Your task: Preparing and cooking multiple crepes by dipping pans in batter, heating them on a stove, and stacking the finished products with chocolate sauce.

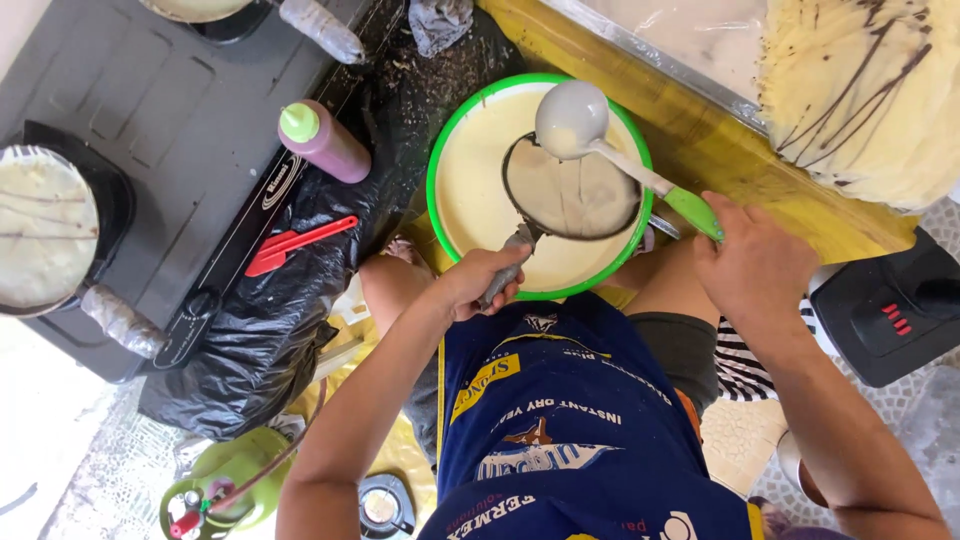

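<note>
- Landmark = green-rimmed basin (437,150) of pale batter, sitting right in front of the person's knees, at the edge of the yellow surface (700,140).
- Blue printed apron (560,420) nearest the camera, below the basin; bare knees either side of it.
- Left hand (480,280) at the basin's near rim, fingers curled tight round the handle of a small dark pan (572,195). Pan is held tilted over the batter, inside the basin, w/ a thin pale coat already on its face.
- Right hand (755,262) just right of the basin, closed in a fist grip on the green handle of a grey ladle (571,118). Ladle bowl hovers over the pan's far edge, above the batter; looks empty or nearly so, can't tell for sure.
- Step in hand, by my read: coating the pan face w/ batter over the basin, excess running back in.
- Next move prob. calls for: keep the pan over the basin till drips stop, hold the wrist steady so the coat stays even, park the ladle so it doesn't slide into the batter.
- Left of the basin: black plastic sheet (290,310) w/ a red spatula-like tool (295,242) on it, and a maroon squeeze bottle w/ green cap (325,142).
- Further left: dark gas stove (170,120), a pan w/ a thin pale crepe (40,225) on it.
- Right of and beyond the basin: stack of thin crepes w/ dark drizzle lines (860,90).
- Right of the basin, lower: black box w/ red marks (890,310).
- Below-left of the basin, on the floor: green gas cylinder (230,480).
</note>
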